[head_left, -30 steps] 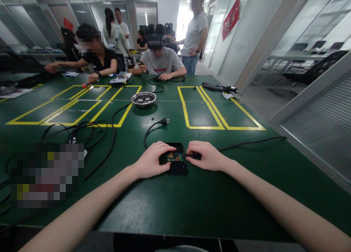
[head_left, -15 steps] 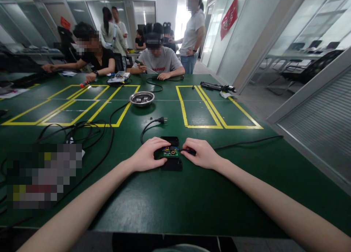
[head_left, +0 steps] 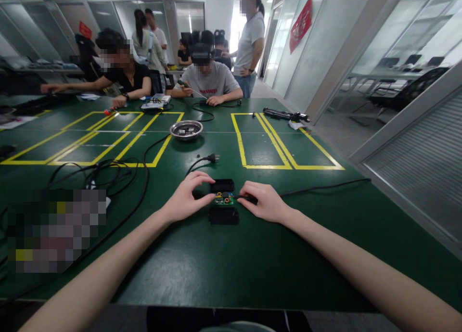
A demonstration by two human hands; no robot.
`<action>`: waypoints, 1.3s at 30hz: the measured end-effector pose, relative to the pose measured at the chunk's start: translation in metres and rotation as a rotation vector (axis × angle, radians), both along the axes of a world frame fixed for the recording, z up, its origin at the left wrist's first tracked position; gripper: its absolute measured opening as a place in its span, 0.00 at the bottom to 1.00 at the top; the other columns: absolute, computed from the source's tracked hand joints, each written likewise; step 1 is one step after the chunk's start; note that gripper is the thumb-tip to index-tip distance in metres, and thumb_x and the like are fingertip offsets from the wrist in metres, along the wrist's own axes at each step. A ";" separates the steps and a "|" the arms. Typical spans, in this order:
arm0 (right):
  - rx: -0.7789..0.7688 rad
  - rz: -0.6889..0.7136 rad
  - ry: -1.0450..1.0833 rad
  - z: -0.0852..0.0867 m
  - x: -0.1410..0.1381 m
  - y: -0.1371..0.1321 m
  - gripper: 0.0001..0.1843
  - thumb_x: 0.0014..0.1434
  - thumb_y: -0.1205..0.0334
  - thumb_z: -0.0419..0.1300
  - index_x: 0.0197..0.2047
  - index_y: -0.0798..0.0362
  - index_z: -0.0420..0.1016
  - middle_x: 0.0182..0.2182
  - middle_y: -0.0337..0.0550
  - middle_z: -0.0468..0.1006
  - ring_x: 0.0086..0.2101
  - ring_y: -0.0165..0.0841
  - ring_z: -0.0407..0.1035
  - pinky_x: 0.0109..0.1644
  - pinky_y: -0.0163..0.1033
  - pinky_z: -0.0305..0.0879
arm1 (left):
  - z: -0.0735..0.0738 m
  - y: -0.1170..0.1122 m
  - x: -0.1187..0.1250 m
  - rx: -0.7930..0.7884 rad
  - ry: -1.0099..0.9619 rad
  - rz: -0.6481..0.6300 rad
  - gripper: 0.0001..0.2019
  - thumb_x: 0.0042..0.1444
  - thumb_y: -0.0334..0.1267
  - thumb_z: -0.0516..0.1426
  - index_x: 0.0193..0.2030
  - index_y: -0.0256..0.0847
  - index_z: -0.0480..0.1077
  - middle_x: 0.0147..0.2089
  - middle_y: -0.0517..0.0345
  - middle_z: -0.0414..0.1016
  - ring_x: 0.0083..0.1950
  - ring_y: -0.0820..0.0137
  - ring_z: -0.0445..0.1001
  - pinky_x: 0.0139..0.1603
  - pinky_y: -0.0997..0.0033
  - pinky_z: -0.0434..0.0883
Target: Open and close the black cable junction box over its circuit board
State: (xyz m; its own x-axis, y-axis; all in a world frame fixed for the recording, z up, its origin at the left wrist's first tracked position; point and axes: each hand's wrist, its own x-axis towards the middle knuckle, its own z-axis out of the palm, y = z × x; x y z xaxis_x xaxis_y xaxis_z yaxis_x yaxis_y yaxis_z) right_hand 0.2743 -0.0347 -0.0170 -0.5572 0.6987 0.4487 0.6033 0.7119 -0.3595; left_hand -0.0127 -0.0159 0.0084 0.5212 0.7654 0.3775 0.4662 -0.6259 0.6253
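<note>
A small green circuit board [head_left: 224,198] with copper coils lies between two black casing halves, the far half [head_left: 222,185] and the near half [head_left: 224,216]. My left hand [head_left: 187,197] is at the board's left end, fingers apart. Its thumb tip is by the board and its fingertips reach the far half's left corner; whether they touch is hard to see. My right hand [head_left: 263,200] pinches the black cable [head_left: 245,197] just right of the board. Behind my left hand, a second cable ends in a black plug [head_left: 212,158].
A metal bowl [head_left: 186,130] with metal parts stands beyond the plug. Coiled black cables [head_left: 97,175] and a blurred-out item [head_left: 57,231] are at the left. A folded black tripod-like object [head_left: 285,114] lies far right. Across the table [head_left: 202,264], a person [head_left: 207,79] holds a screwdriver.
My left thumb has moved up off the near casing half to the board's left end, and that half lies nearer me, apart from the board. My right hand stays on the cable.
</note>
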 end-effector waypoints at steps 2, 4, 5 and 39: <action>0.007 0.006 0.018 0.001 0.000 -0.001 0.05 0.66 0.63 0.60 0.36 0.51 0.70 0.32 0.41 0.75 0.30 0.32 0.69 0.34 0.36 0.62 | 0.002 0.005 -0.009 0.061 0.110 0.039 0.11 0.60 0.42 0.61 0.48 0.42 0.76 0.51 0.49 0.78 0.55 0.59 0.76 0.60 0.54 0.72; 0.017 0.013 0.043 0.002 0.000 -0.002 0.06 0.67 0.63 0.59 0.36 0.51 0.70 0.32 0.41 0.75 0.30 0.32 0.70 0.34 0.36 0.62 | 0.002 0.010 -0.017 0.044 0.211 -0.036 0.08 0.60 0.42 0.60 0.43 0.42 0.77 0.42 0.54 0.80 0.46 0.62 0.78 0.53 0.59 0.74; 0.025 0.017 0.056 0.003 0.000 -0.003 0.06 0.67 0.63 0.59 0.36 0.51 0.70 0.32 0.41 0.75 0.30 0.32 0.70 0.33 0.36 0.62 | 0.002 0.011 -0.019 0.018 0.235 -0.079 0.09 0.62 0.42 0.59 0.44 0.42 0.77 0.42 0.54 0.80 0.46 0.63 0.78 0.51 0.62 0.74; 0.273 0.219 -0.151 0.015 0.001 -0.016 0.12 0.71 0.61 0.54 0.38 0.55 0.75 0.30 0.43 0.78 0.27 0.28 0.70 0.29 0.34 0.59 | 0.013 -0.013 -0.005 -0.134 0.302 -0.195 0.05 0.49 0.35 0.53 0.24 0.41 0.63 0.20 0.67 0.58 0.23 0.75 0.57 0.27 0.76 0.54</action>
State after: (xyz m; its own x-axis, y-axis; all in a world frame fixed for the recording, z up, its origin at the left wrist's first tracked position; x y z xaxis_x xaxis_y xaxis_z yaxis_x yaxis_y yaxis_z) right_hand 0.2749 -0.0503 -0.0020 -0.7544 0.4216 0.5032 0.4575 0.8874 -0.0576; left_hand -0.0175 -0.0293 0.0210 0.7346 0.6727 0.0882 0.5219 -0.6434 0.5600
